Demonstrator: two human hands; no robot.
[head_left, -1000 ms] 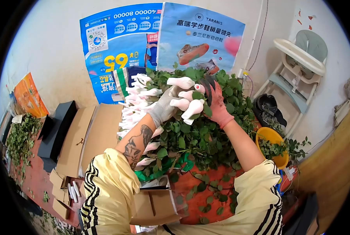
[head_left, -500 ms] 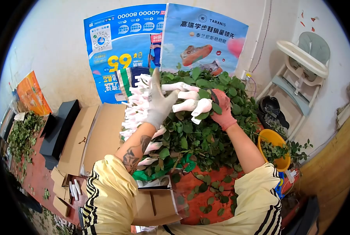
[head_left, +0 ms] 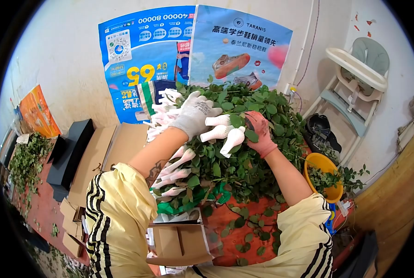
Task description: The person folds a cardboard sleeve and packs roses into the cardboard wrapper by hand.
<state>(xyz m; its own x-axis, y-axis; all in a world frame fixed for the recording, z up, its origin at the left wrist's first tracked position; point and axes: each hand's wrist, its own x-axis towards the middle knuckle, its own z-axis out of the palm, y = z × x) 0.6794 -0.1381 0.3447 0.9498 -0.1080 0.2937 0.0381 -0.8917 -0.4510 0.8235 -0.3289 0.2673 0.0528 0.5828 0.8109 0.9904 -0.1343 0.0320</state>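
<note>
My right hand (head_left: 261,133), in a pinkish-red glove, is closed round the stems of a few flowers whose heads wear white net sleeves (head_left: 233,140). These heads point left and downward, with green leaves among them. My left hand (head_left: 196,113), in a pale grey glove, lies over the upper left of the leafy pile (head_left: 244,171), its fingers curled down. Whatever is under those fingers is hidden. More white-sleeved flower heads (head_left: 177,173) lie along the left side of the pile, below and behind my left wrist.
Cardboard (head_left: 128,146) and a dark box (head_left: 71,155) lie to the left. At right stand a yellow bucket (head_left: 320,160) with leafy stems and a high chair (head_left: 357,69). Posters (head_left: 241,41) lean on the wall behind. Loose leaves dot the red tabletop (head_left: 225,208).
My left hand has turned from upright with thumb spread to palm down with fingers curled, over the pile. The sleeved flowers in my right hand have shifted slightly left and down.
</note>
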